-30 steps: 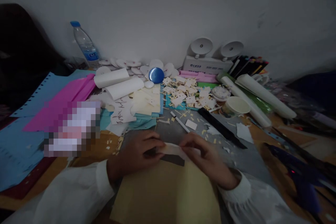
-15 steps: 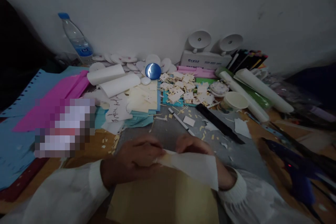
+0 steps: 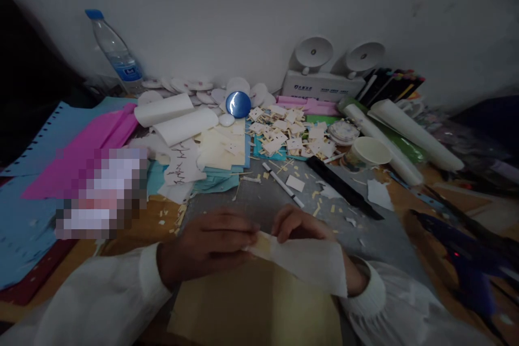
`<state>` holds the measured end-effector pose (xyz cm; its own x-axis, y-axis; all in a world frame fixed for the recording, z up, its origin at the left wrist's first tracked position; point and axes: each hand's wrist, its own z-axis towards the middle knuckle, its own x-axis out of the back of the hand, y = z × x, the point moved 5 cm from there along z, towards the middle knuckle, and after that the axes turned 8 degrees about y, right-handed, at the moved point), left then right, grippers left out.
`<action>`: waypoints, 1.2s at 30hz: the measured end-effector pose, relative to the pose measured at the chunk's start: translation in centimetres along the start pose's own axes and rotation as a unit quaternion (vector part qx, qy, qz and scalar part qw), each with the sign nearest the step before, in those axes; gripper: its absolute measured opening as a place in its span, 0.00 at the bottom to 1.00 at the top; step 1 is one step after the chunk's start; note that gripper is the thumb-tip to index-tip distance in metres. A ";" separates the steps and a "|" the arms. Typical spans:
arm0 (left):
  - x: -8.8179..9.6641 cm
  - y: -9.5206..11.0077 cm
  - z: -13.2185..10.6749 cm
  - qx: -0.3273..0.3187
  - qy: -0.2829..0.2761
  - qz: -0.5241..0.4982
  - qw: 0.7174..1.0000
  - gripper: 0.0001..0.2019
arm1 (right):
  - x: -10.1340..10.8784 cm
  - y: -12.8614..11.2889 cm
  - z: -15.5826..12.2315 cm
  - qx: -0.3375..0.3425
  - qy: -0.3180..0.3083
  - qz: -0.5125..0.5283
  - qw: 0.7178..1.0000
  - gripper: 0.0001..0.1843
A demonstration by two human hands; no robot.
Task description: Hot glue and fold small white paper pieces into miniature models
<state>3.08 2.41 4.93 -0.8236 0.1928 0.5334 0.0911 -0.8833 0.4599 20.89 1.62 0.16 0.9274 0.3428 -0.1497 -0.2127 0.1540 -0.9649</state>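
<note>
White paper sheet [image 3: 314, 266] sits low centre, held between both hands just above a tan card sheet [image 3: 259, 308] that lies on the surface in front of the person. Left hand [image 3: 211, 243]: fingers closed, tips pinching the sheet's left edge, where the paper looks yellowish. Right hand [image 3: 298, 224]: fingers curled shut on the sheet's top edge, just beside the left fingertips; its wrist is hidden behind the sheet. The sheet slants down to the right over the right wrist, with its far corner free. Both arms are in white sleeves.

Grey mat [image 3: 255, 200] lies under and beyond the hands, scattered with small paper scraps. A white pen [image 3: 283, 184] and a black ruler [image 3: 343, 186] lie on the mat, both angled. A pile of small cut cards [image 3: 292, 138] sits behind them, with a paper cup [image 3: 367, 152] to its right. Two white paper rolls [image 3: 174, 116] lie at back left, a blue round badge [image 3: 238, 104] just beside them. A water bottle [image 3: 115, 54] stands by the wall. Pink paper [image 3: 93, 140] overlaps blue paper [image 3: 28, 211] at left. A dark glue gun [image 3: 458, 259] lies at far right, blurred.
</note>
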 end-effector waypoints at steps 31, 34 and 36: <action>-0.5 -0.5 -1.2 0.162 0.011 0.079 0.984 0.14 | -1.4 -0.3 -0.4 -0.115 0.146 0.001 0.983 0.13; 0.1 -0.9 -1.5 0.231 0.055 0.087 0.967 0.16 | -0.7 0.0 -0.8 -0.105 0.161 -0.039 0.981 0.13; 0.2 -0.9 -1.6 0.237 0.068 0.089 0.965 0.16 | -0.6 0.3 -0.9 -0.103 0.147 -0.067 0.981 0.14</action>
<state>1.99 2.56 3.51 -0.8339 -0.0294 0.5511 0.4573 -0.5956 0.6604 20.59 0.60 -0.26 0.9979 0.0450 -0.0458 -0.0449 -0.0225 -0.9987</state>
